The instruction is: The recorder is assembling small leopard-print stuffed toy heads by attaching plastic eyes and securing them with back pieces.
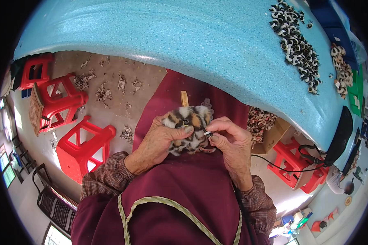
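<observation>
Over my lap, my left hand [159, 136] grips a small furry plush toy piece [190, 141] with brown, black, orange and white spots, thumb lying across its front. A round toy eye [186, 122] with a pale ring and dark centre sits in the fur. From the plush's top edge sticks out a yellow tag [184, 99]. My right hand [233, 141] pinches a small black-and-white toy eye [208, 133] between thumb and fingertips, against the plush's right side. Whether it has entered the fur is hidden. Several translucent discs [207, 103] lie on the maroon apron [155, 106] beyond the plush.
A blue speckled table [151, 28] curves ahead, bearing a pile of black-and-white toy eyes [296, 49] and spotted plush pieces [342, 71]. Below its edge stands a cardboard box [276, 134] of fabric pieces. Red stools [84, 149] flank me; scraps [104, 94] litter the floor.
</observation>
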`<control>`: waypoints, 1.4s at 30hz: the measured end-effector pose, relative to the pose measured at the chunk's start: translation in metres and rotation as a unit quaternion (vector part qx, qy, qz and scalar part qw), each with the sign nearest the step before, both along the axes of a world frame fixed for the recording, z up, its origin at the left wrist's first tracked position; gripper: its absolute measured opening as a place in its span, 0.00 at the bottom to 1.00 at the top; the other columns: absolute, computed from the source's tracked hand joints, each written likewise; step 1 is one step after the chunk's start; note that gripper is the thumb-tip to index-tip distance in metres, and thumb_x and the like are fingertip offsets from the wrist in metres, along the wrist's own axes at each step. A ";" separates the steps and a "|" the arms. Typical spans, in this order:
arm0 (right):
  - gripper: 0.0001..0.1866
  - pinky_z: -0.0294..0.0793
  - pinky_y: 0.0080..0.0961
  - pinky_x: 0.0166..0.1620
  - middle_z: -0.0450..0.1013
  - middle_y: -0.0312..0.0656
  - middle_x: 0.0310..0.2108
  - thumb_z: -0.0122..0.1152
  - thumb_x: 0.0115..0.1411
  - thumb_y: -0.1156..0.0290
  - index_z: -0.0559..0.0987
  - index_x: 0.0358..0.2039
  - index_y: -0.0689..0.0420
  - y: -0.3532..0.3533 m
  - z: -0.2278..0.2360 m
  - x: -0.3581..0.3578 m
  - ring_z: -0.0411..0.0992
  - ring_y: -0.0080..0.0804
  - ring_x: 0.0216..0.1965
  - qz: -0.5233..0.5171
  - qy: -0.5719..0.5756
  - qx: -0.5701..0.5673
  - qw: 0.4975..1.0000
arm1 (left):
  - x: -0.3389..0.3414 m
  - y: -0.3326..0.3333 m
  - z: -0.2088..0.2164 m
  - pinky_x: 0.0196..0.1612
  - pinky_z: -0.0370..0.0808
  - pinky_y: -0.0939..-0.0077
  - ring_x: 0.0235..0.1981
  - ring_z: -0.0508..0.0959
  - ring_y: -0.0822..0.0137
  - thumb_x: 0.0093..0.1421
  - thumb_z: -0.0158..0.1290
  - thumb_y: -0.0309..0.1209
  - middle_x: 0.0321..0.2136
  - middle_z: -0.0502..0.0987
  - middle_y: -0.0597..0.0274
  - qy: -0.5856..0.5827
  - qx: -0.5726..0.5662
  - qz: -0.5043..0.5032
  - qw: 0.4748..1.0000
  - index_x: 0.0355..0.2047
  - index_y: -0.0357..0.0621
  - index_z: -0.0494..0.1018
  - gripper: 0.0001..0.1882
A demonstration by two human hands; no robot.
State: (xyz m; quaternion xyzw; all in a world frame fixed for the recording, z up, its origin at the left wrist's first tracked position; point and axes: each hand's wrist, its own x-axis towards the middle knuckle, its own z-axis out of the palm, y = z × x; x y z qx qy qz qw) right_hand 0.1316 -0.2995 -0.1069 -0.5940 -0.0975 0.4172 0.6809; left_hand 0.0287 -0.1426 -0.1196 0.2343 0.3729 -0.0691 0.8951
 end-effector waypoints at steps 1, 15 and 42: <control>0.08 0.70 0.12 0.38 0.71 0.33 0.33 0.60 0.56 0.81 0.79 0.38 0.63 -0.001 -0.002 -0.001 0.70 0.17 0.33 0.005 0.011 -0.003 1.000 | 0.000 0.000 0.000 0.41 0.77 0.76 0.36 0.79 0.69 0.55 0.56 0.20 0.39 0.78 0.58 -0.004 0.031 -0.010 0.999 0.44 0.35 0.72 0.14; 0.07 0.75 0.15 0.34 0.74 0.37 0.30 0.61 0.54 0.82 0.79 0.35 0.65 -0.001 -0.018 -0.014 0.73 0.20 0.27 -0.038 0.096 -0.041 0.994 | -0.003 -0.010 -0.009 0.34 0.68 0.83 0.34 0.70 0.78 0.42 0.67 0.23 0.34 0.70 0.69 -0.126 0.435 -0.090 0.887 0.33 0.36 0.76 0.16; 0.07 0.73 0.16 0.40 0.71 0.39 0.36 0.57 0.53 0.87 0.72 0.33 0.66 -0.009 -0.020 -0.023 0.71 0.21 0.36 0.048 0.073 0.014 0.996 | -0.027 -0.009 0.006 0.42 0.70 0.77 0.37 0.74 0.68 0.49 0.61 0.24 0.36 0.72 0.62 -0.109 0.359 -0.200 0.905 0.40 0.39 0.71 0.17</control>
